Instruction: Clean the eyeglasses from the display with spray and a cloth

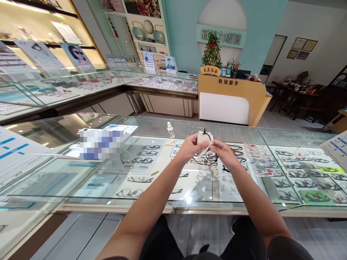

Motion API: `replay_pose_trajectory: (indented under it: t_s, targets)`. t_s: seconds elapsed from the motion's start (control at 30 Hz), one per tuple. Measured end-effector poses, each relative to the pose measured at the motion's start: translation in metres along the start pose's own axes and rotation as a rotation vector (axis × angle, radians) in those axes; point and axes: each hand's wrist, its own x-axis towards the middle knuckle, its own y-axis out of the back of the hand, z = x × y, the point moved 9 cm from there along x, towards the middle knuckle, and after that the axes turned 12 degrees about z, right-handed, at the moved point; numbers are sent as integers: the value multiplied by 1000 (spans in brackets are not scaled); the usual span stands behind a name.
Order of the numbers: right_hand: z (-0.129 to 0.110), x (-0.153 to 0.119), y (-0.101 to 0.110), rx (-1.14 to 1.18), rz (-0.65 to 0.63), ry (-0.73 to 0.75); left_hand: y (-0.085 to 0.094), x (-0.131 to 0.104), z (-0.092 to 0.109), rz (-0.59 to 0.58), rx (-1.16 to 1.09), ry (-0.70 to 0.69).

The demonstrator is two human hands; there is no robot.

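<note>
Above the glass display counter (151,130), my left hand (189,148) is closed on a pale cloth (202,139), thumb pressed over its front. The cloth is folded around part of a pair of dark-framed eyeglasses (211,156). One black temple curves up past the top of the cloth, and a round lens rim shows below. My right hand (224,153) pinches the eyeglasses from the right side, close to my left fingers. How much of the frame lies inside the cloth is hidden. A small white bottle (170,130) stands on the glass beyond my left hand.
Under the glass lie several rows of eyeglasses (148,152). A clear tray of frames (262,160) is right of my hands, and papers (127,130) lie left. A cashier desk (260,97) with a plant (212,50) stands behind. More display cases (94,81) line the left.
</note>
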Motion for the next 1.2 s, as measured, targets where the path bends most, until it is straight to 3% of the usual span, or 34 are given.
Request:
replay_pose_trajectory:
  t_s: [0.17, 0.37, 0.57, 0.67, 0.97, 1.2]
  targets:
    - [0, -4, -9, 11, -46, -10, 6, -2, -1, 139, 44, -49]
    - [4, -3, -11, -14, -19, -7, 6, -4, 4, 195, 29, -105]
    - [11, 5, 3, 67, 80, -41, 1, 2, 0, -15, -20, 29]
    - [13, 5, 5, 98, 78, -57, -2, 0, 2, -55, -31, 45]
    - [10, 0, -10, 32, 10, 47, 5, -5, 7, 188, -19, -86]
    - [5, 4, -2, -30, 86, 133, 7, 1, 0, 216, -41, -92]
